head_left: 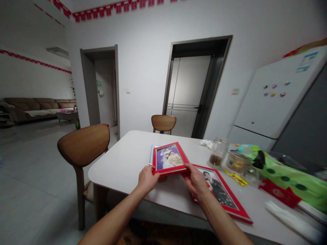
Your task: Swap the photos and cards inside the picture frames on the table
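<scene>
A small red picture frame (169,158) with a photo of people in it is held up, tilted, over the white table (120,160). My left hand (148,178) grips its lower left corner, and my right hand (194,179) grips its lower right corner. Behind its left edge shows part of a light blue frame (151,156). A larger red picture frame (221,189) with another photo lies on the table, partly under my right hand and forearm.
On the table's right side are a glass jar (217,153), a round container (237,161), a yellow packet (237,178), a red box (279,193) and a green bag (293,177). Wooden chairs stand at the left (85,144) and far side (164,123).
</scene>
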`<state>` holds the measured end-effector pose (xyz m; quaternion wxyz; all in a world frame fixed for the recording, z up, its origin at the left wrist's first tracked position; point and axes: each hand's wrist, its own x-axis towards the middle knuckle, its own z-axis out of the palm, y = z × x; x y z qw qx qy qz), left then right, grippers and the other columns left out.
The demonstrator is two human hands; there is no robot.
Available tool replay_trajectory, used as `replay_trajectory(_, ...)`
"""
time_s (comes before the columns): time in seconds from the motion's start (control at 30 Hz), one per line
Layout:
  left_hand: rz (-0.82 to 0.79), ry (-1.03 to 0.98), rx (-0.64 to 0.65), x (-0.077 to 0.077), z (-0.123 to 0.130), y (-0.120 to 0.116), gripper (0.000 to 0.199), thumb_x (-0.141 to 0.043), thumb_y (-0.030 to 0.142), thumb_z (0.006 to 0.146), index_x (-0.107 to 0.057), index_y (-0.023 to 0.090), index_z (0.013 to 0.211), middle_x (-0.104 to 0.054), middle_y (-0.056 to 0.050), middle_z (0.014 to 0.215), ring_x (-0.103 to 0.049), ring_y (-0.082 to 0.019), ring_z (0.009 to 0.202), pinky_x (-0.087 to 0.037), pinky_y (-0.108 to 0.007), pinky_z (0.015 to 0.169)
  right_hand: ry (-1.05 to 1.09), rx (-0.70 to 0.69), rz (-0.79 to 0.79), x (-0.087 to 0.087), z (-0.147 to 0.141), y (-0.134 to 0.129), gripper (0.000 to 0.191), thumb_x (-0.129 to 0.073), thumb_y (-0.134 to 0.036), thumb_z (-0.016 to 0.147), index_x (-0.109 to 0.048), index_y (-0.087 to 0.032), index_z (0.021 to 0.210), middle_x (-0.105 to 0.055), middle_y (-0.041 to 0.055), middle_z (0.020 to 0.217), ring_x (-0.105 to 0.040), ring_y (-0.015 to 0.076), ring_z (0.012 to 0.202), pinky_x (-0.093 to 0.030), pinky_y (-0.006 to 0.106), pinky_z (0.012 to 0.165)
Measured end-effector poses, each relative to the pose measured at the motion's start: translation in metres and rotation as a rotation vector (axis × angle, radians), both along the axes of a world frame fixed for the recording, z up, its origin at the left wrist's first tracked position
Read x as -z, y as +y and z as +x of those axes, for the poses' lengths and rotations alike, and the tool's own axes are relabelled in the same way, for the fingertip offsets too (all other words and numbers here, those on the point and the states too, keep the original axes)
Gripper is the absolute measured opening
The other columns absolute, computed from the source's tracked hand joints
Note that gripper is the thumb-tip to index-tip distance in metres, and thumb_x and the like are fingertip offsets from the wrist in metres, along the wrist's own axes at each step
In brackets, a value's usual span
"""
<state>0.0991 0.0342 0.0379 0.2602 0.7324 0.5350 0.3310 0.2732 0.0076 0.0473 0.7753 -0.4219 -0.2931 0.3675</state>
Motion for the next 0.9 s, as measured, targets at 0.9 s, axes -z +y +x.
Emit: replay_trajectory(0.9,-0.241,-0.476,0.252,0.020,-0.052,-0.048,0.044,-0.047,0.015,0.064,-0.046,0.013,0.108,-0.062,-0.008,0.099,-0.059,-0.019,0.086,-0.045,-0.027,0.074,-1.646,-0.069,0.264,0.042,-0.115,-0.108,0.041,-0.048,-0.004,0.063,-0.054,-0.015,0.103,-0.059,0.0104,0.090,-0.055,0.0208,0.084,-0.048,0.037,0.076)
